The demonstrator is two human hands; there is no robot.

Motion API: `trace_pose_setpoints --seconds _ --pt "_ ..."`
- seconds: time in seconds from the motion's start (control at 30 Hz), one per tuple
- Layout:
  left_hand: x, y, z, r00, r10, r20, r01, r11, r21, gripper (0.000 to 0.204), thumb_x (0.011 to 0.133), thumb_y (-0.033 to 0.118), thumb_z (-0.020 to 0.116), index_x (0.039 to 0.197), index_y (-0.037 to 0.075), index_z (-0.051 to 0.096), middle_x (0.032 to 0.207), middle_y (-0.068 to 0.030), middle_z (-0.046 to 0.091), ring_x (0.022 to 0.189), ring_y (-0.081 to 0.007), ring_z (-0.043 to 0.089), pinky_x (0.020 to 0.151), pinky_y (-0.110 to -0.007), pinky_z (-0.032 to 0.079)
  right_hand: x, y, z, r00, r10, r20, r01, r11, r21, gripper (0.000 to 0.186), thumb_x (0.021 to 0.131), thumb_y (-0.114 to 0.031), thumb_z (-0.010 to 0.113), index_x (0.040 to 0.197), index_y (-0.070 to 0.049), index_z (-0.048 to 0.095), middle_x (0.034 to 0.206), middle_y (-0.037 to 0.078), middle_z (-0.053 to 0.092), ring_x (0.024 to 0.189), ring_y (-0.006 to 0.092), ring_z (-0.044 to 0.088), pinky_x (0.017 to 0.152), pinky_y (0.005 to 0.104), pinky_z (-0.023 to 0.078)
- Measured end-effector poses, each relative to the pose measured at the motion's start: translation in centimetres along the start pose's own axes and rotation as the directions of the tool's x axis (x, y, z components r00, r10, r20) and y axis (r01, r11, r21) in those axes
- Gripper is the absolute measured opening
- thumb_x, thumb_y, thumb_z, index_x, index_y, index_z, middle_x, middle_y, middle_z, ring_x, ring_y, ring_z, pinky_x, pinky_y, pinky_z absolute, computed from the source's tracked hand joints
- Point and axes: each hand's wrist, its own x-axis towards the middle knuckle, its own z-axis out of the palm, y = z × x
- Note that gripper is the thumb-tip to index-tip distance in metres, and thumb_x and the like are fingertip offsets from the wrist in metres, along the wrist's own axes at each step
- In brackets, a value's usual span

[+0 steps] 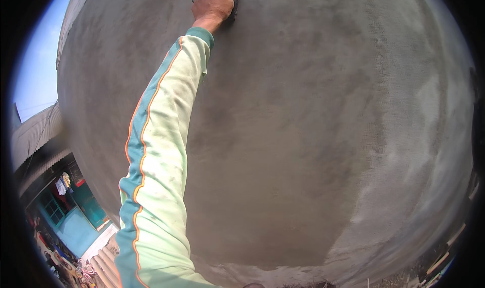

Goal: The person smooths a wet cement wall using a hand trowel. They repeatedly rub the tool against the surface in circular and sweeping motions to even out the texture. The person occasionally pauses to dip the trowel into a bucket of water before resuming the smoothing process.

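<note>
At the top edge of the head view, I log the left hand (212,6) gripping a dark tool (233,4), partly cut off by the frame, up at the grey plastered wall (283,136). The pale green sleeve (166,136) spans upward. Lower left: I note a blue house front (77,230).

A long, pale green sleeve (169,131) was worn, its fabric creased and faintly soiled in places. Down one side a broad teal stripe (135,144) was set, edged by thin orange piping (136,191), and the end was finished with a teal cuff (203,34).
</note>
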Motion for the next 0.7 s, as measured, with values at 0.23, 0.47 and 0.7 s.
trace_pose_setpoints --seconds 0.23,0.47,0.7 --pt "-8.5 6.2 -2.7 0.989 0.082 0.12 -0.072 0.994 -0.083 0.034 0.094 0.027 0.075 0.117 0.005 0.064 0.116 -0.0123 0.069 0.098 -0.0355 0.076 0.08 -0.047 0.064 1.5 2.9 1.8 0.999 -0.038 0.039 0.04 0.999 -0.035 0.045 0.101 -0.053 0.06 0.117 -0.011 0.064 0.099 0.018 0.075 0.09 0.0364 0.072 0.072 0.055 0.055" --pt "-26.5 9.4 -5.1 0.96 0.251 0.123 -0.208 0.936 -0.285 0.051 0.087 0.016 0.077 0.133 0.004 0.062 0.103 -0.0072 0.06 0.087 -0.0291 0.073 0.066 -0.041 0.063 12.5 -18.0 -27.2 0.942 -0.211 -0.262 0.329 0.748 0.577 0.065 0.103 -0.061 0.056 0.15 -0.017 0.059 0.121 0.017 0.07 0.103 0.0254 0.07 0.097 0.0489 0.055" --pt "-31.9 10.1 -9.6 0.954 0.162 0.252 -0.039 0.902 -0.431 0.07 0.087 0.007 0.073 0.152 -0.002 0.049 0.122 -0.0143 0.066 0.104 -0.0352 0.072 0.084 -0.043 0.06 20.1 -37.7 -47.9 0.539 -0.265 -0.8 0.823 0.368 0.433 0.059 0.109 -0.027 0.063 0.159 -0.002 0.048 0.09 0.005 0.06 0.079 0.0161 0.056 0.076 0.0326 0.051"
